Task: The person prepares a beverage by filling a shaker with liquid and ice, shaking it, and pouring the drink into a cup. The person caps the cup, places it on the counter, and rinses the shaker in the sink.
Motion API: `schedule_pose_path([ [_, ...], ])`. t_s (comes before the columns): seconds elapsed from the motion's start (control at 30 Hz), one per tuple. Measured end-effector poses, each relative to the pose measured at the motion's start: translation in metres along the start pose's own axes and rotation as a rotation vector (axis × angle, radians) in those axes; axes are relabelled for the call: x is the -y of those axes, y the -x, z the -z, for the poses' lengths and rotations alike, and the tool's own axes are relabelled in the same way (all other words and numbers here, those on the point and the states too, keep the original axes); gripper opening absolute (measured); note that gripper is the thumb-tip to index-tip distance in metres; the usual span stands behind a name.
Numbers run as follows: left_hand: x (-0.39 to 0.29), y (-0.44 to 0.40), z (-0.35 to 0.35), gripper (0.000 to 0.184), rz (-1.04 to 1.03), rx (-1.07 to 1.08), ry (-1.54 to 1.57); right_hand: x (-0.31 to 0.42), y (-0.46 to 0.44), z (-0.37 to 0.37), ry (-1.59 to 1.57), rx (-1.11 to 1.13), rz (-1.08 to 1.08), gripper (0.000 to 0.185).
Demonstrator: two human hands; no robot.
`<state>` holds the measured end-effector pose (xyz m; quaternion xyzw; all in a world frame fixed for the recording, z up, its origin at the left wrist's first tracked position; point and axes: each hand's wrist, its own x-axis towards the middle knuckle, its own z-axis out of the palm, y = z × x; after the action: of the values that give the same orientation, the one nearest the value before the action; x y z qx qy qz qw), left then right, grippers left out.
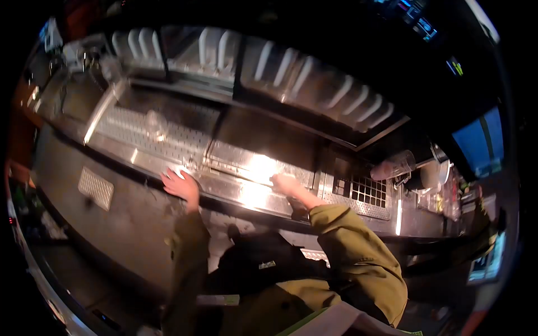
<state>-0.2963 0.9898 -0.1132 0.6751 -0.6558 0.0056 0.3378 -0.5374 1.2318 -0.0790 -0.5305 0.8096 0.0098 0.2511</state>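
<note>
My left hand (pixel 182 187) is at the front edge of the steel counter (pixel 143 162), its fingers spread. A small white patch shows just beyond its fingertips; I cannot tell what it is. My right hand (pixel 286 183) is closed at the front part of a shiny metal panel (pixel 238 159) set in the counter. Bright glare lies on the metal beside that hand. Whatever its fingers may hold is hidden. Left of the panel, a clear glass (pixel 156 127) stands on a perforated drain tray (pixel 126 124).
Racks with several white upright strips (pixel 280 67) run along the back. To the right are a black grid (pixel 367 193), a clear plastic container (pixel 395 164) lying tilted, and a lit screen (pixel 483 143). A metal grate (pixel 96 187) lies on the floor at left.
</note>
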Motion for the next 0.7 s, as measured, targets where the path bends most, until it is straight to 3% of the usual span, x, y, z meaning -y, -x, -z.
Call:
schedule_pose_path([
  [0.07, 0.011, -0.026, -0.017, 0.05, 0.014, -0.038, -0.067, -0.015, -0.009, -0.006, -0.008, -0.021, -0.014, 0.023],
  [0.13, -0.001, -0.043, -0.016, 0.051, 0.106, 0.031, -0.088, 0.013, 0.003, 0.046, 0.103, 0.032, -0.068, 0.028],
  [0.2, -0.011, -0.044, -0.015, 0.05, 0.154, 0.093, -0.123, -0.014, -0.02, 0.038, 0.143, 0.031, -0.132, 0.033],
  [0.27, -0.017, -0.04, -0.016, 0.048, 0.135, 0.094, -0.171, -0.047, -0.035, 0.041, -0.055, 0.005, -0.151, 0.032],
  [0.3, -0.018, -0.04, -0.012, 0.047, 0.136, 0.134, -0.162, -0.083, -0.046, 0.022, -0.078, -0.207, -0.089, 0.03],
  [0.33, -0.021, -0.043, -0.008, 0.046, 0.135, 0.168, -0.146, -0.094, -0.061, 0.016, -0.006, -0.322, -0.168, 0.027],
  [0.37, -0.023, -0.043, -0.008, 0.045, 0.135, 0.179, -0.145, -0.094, -0.074, 0.016, 0.058, -0.431, -0.254, 0.024],
  [0.4, -0.024, -0.042, -0.007, 0.045, 0.144, 0.202, -0.163, -0.094, -0.089, 0.019, 0.225, -0.434, -0.471, 0.022],
  [0.5, -0.029, -0.045, -0.005, 0.045, 0.172, 0.253, -0.247, -0.06, -0.12, 0.02, -0.05, -0.703, -0.625, 0.02],
  [0.57, -0.034, -0.048, -0.004, 0.046, 0.182, 0.27, -0.287, 0.004, -0.129, 0.02, -0.152, -0.553, -0.29, 0.02],
  [0.6, -0.035, -0.049, -0.004, 0.046, 0.187, 0.278, -0.305, 0.02, -0.14, 0.008, -0.141, -0.536, 0.027, 0.025],
  [0.63, -0.034, -0.047, -0.005, 0.044, 0.168, 0.254, -0.327, 0.055, -0.144, 0.002, -0.286, -0.354, -0.022, 0.031],
  [0.67, -0.033, -0.047, -0.005, 0.044, 0.166, 0.278, -0.353, 0.086, -0.157, 0.019, -0.255, -0.011, -0.165, 0.036],
  [0.7, -0.033, -0.047, -0.005, 0.043, 0.163, 0.3, -0.376, 0.081, -0.183, -0.016, -0.235, 0.055, -0.202, 0.043],
])
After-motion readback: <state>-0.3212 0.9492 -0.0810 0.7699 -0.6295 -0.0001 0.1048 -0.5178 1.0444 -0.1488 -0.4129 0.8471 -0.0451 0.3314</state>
